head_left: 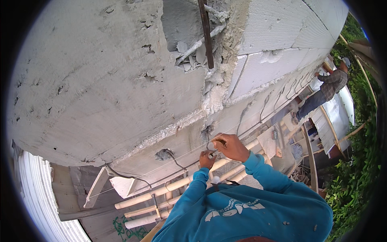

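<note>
My left hand (207, 159) is closed close to the concrete wall, its fingers pinched around something small that I cannot make out. Just right of it and a little higher, my right hand (233, 147) has its fingers curled together; what they hold, if anything, is hidden. A thin pale string (177, 156) runs along the wall face and passes by both hands. Beside them, wire or bar ends (174, 159) stick out of broken holes in the wall. A long thin steel bar (246, 130) lies along the wall's lower part.
Bamboo poles (149, 196) form a scaffold below my arms, with a hammer (155, 206) hooked over them. A rusty steel bar (206, 36) hangs in a broken wall opening. White blocks (274, 64) rise at right. Another person (328, 86) works farther along the wall, beside leafy plants (350, 181).
</note>
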The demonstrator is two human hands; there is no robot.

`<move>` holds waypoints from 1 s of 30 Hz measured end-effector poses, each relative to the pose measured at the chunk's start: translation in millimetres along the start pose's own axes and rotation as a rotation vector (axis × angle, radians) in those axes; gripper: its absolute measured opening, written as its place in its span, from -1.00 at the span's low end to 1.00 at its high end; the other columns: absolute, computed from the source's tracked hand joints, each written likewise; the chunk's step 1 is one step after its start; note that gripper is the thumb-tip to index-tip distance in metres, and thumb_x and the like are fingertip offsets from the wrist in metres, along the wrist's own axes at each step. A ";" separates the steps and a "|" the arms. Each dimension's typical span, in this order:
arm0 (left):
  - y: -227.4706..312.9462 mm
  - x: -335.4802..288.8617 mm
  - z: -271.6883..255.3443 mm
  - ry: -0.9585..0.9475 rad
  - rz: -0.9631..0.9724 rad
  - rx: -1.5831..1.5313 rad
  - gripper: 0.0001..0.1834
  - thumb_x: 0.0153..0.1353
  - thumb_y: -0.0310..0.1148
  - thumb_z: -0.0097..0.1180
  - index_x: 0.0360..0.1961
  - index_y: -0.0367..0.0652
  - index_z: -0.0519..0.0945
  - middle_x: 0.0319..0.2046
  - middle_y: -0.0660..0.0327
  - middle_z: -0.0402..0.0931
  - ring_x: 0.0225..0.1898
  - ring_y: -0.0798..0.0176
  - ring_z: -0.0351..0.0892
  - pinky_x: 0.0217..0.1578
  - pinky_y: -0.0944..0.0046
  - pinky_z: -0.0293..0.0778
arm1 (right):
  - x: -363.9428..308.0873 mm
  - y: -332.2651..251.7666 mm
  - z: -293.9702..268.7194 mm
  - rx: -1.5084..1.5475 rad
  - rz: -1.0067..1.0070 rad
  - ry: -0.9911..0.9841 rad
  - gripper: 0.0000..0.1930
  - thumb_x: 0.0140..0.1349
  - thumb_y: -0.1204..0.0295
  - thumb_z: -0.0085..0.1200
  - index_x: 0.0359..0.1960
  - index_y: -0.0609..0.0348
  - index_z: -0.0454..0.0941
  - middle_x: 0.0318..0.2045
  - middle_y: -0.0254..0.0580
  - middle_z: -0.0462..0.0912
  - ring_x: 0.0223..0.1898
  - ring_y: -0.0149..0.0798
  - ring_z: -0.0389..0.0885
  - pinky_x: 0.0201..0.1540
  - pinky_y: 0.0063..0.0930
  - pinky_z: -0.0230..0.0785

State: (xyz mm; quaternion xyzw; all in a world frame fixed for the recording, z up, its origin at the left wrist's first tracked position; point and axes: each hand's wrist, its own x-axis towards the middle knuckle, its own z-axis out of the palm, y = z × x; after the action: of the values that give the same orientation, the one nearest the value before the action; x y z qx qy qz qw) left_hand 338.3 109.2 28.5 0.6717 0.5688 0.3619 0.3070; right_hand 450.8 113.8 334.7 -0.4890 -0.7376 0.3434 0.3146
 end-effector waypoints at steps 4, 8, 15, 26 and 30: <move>-12.6 -5.7 9.1 0.113 0.036 0.035 -0.73 -0.08 -0.33 0.30 -0.28 -0.11 0.68 -0.19 0.13 0.63 -0.07 0.02 0.51 0.07 0.11 0.37 | 46.3 -106.1 -53.9 -0.223 -0.263 0.233 -0.75 0.20 0.32 0.10 -0.51 0.28 0.57 -0.60 0.01 0.56 -0.55 -0.06 0.55 -0.44 -0.23 0.38; -16.8 -5.8 18.1 0.098 0.061 0.003 -0.75 -0.06 -0.39 0.22 -0.28 -0.11 0.69 -0.19 0.14 0.65 -0.06 0.04 0.54 0.10 0.10 0.34 | 41.9 -110.0 -74.2 -0.605 -0.282 -0.253 -0.71 0.17 0.31 0.13 -0.58 0.29 0.56 -0.67 0.08 0.49 -0.59 0.06 0.50 -0.45 -0.15 0.32; -13.4 -7.1 20.8 0.191 0.047 -0.034 -0.77 -0.12 -0.41 0.25 -0.33 -0.10 0.71 -0.20 0.15 0.55 -0.13 0.00 0.50 -0.02 0.06 0.44 | 66.7 -175.9 -105.7 -0.099 -0.526 0.438 -0.78 0.25 0.43 0.14 -0.14 0.30 0.57 -0.54 -0.18 0.58 -0.58 -0.48 0.46 -0.57 -0.51 0.30; -16.7 -2.7 12.5 0.157 0.083 -0.020 -0.78 -0.09 -0.34 0.35 -0.36 -0.13 0.72 -0.26 0.07 0.51 -0.12 -0.01 0.47 -0.04 0.09 0.41 | 160.6 -209.2 -95.4 -0.334 -0.819 1.025 -0.79 0.14 0.39 0.18 -0.50 0.25 0.46 -0.58 -0.08 0.46 -0.60 -0.03 0.47 -0.56 -0.20 0.31; -19.5 -1.3 8.1 0.154 0.093 -0.067 -0.79 -0.09 -0.35 0.34 -0.36 -0.15 0.72 -0.27 0.10 0.50 -0.16 0.00 0.49 -0.06 0.09 0.42 | 166.3 -213.3 -92.5 -0.265 -0.898 1.122 -0.81 0.11 0.44 0.17 -0.53 0.21 0.41 -0.56 -0.09 0.45 -0.55 -0.02 0.53 -0.58 -0.22 0.34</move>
State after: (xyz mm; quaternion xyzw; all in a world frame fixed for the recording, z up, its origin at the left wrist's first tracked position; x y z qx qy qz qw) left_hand 334.4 111.1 7.8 0.6570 0.5464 0.4452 0.2675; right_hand 363.2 227.1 582.0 -0.2760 -0.6300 -0.2133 0.6938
